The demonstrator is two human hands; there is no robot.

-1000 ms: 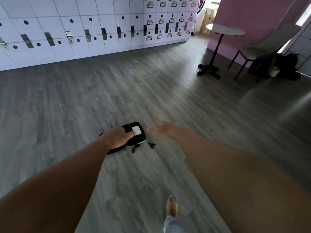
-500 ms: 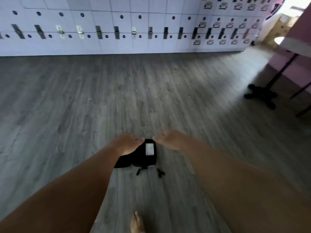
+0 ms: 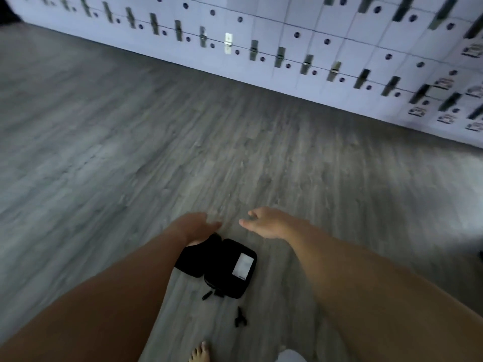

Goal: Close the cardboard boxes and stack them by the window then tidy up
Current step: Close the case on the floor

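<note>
Both hands loose, left hand (image 3: 194,228) and right hand (image 3: 264,222), over black pouch (image 3: 222,265); its white label (image 3: 243,265) too blurry to read, lockers (image 3: 313,48) behind.

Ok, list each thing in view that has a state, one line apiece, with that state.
black case: lying flat on the floor, white label facing up; open or zipped, cannot tell.
small black clip: loose on the floor, apart from the case.
left hand: open, fingers extended above the case, holding nothing.
right hand: open, fingers spread, holding nothing.
lockers: doors shut.
bare foot: planted on the floor.
</note>
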